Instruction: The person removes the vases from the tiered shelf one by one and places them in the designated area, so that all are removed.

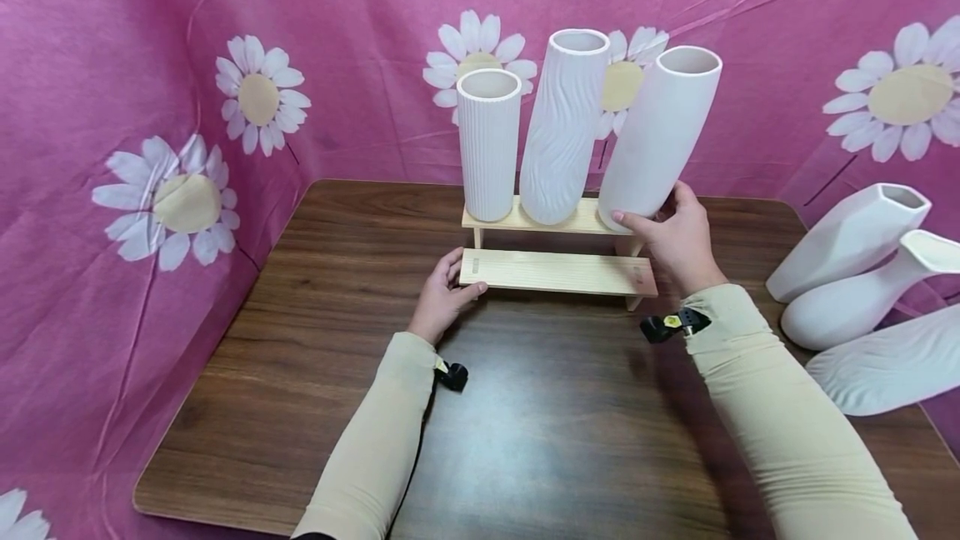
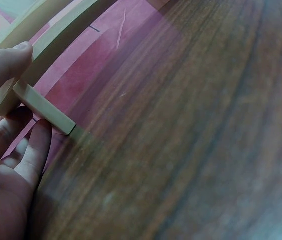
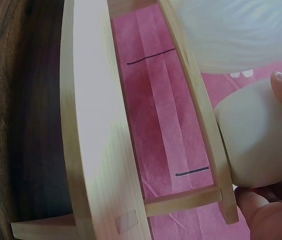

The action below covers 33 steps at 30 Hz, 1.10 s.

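A two-step wooden stand is on the table, three white vases along its upper step. My left hand grips the left end of the lower step, thumb on top and fingers underneath beside the leg. At the right end of the upper step, my right hand holds the base of a smooth white vase, thumb in front and fingers behind. In the right wrist view this vase's rounded base sits at the step's edge. Left of it stand a wavy-textured vase and a ribbed cylindrical vase.
At the table's right side, three more white vases are grouped: an angular one, a narrow-necked one and a wavy-ribbed one. Pink daisy-print cloth hangs behind the brown wooden table.
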### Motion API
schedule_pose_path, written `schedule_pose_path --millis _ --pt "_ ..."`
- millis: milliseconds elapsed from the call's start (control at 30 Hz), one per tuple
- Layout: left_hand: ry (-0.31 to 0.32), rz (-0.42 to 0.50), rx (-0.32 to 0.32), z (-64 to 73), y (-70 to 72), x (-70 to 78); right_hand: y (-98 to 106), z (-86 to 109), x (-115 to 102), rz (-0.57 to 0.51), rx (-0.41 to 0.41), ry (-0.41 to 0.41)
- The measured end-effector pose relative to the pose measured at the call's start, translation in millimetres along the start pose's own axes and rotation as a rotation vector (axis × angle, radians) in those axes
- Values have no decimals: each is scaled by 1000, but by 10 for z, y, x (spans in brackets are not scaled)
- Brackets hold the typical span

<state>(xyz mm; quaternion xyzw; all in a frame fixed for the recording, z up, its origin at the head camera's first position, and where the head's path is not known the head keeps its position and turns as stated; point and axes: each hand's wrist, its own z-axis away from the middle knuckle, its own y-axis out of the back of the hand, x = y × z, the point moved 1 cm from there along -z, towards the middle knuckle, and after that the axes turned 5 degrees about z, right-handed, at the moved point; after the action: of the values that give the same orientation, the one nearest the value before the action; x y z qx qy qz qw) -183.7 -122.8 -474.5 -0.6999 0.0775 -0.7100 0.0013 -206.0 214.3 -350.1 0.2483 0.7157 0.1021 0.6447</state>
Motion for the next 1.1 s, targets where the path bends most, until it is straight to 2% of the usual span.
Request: schedule_pose_path --millis 600,800,1100 --pt "-10 -1 2 -2 -6 -3 179 18 17 96 38 16" --pt "0 -1 4 -11 -6 -7 237 20 13 98 47 12" --pt "11 -11 3 -3 -1 11 327 42 53 128 98 1"
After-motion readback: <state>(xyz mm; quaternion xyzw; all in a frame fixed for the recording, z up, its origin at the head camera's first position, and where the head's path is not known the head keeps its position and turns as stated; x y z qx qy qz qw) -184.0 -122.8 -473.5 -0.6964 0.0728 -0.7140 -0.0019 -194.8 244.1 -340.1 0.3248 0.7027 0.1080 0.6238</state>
